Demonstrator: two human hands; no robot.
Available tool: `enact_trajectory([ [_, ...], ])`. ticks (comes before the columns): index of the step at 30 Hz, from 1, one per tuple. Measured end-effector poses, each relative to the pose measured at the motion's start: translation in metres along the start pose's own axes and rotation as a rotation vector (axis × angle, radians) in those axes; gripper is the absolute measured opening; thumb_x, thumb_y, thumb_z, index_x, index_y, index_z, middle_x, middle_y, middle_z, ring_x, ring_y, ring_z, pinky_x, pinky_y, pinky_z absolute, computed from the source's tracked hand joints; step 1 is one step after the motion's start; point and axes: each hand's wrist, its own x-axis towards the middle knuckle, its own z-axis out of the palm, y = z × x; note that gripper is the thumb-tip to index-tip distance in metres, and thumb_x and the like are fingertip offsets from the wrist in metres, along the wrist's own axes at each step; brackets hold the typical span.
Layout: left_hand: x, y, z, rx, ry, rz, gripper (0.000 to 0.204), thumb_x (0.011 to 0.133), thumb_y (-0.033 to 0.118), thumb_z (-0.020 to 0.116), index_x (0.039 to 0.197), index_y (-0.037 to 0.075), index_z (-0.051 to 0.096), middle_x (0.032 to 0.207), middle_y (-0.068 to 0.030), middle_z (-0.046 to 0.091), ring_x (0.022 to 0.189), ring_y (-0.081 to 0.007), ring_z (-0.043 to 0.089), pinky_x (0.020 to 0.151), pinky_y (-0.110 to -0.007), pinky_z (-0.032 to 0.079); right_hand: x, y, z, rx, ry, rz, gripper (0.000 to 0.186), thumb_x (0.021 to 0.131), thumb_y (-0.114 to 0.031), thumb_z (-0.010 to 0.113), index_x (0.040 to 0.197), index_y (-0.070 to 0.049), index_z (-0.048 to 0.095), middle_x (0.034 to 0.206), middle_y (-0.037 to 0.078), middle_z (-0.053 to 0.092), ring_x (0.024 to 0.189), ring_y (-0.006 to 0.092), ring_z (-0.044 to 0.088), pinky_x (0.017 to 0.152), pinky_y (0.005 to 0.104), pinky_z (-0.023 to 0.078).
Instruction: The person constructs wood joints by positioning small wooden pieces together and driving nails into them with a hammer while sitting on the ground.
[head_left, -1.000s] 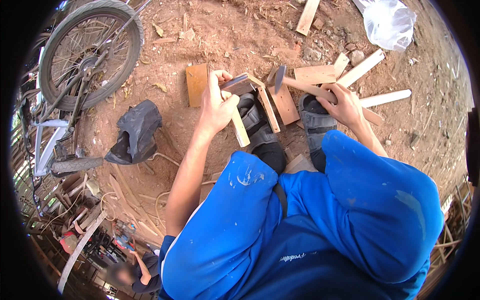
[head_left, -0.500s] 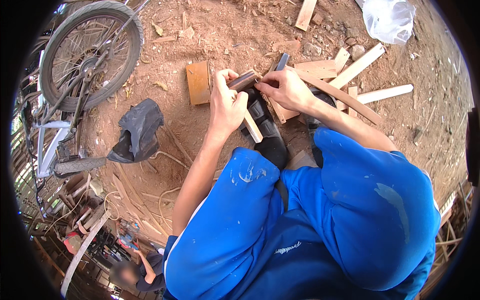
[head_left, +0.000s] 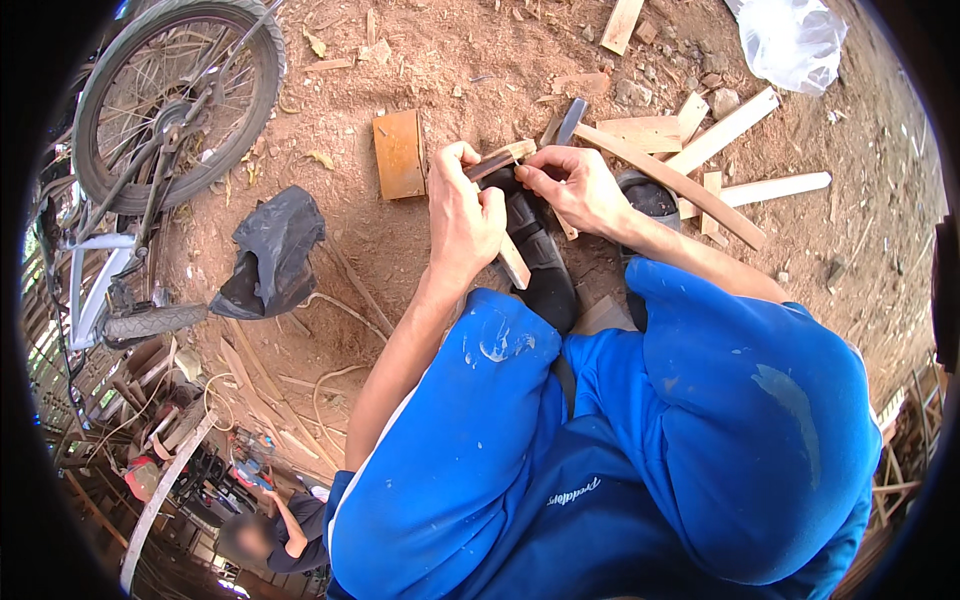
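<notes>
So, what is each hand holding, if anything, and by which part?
The left hand holds the wooden frame by its left side, near the corner. The right hand is by the opposite corner; whether it grips anything cannot be told.

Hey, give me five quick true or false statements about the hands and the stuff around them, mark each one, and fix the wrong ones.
1. The left hand holds wooden strips. True.
2. The right hand grips the hammer. False: the hammer is out of both hands, its handle slanting past the right hand.
3. A black plastic bag lies to the left of the left hand. True.
4. The bicycle wheel is at the upper right of the view. False: it is at the upper left; a translucent plastic bag is at the upper right.
5. The blue trousers have pale stains. True.
</notes>
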Motion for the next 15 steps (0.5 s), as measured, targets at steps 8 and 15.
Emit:
enact_trajectory([
  [8,-0.019,-0.003,0.011,-0.197,0.162,0.017,0.039,0.079,-0.008,0.051,0.116,-0.002,0.04,0.111,-0.0219,0.048,0.102,-0.0377,0.052,0.095,-0.049,0.044,0.0,-0.004,0.0,0.001,-0.047,-0.065,0.023,0.097,-0.022,0.071,0.099,0.001,0.074,0.083,0.007,0.071,0.078,0.0115,0.063,0.07,0.0311,0.051],
  [15,-0.024,0.02,0.002,-0.031,0.378,0.376,0.037,0.075,-0.014,0.058,0.104,0.005,0.045,0.113,-0.017,0.056,0.115,-0.0397,0.057,0.1,-0.05,0.047,-0.01,-0.022,-0.019,0.077,-0.11,-0.259,0.014,0.095,-0.013,0.075,0.101,0.0,0.075,0.095,0.01,0.075,0.089,0.02,0.07,0.082,0.0357,0.055],
])
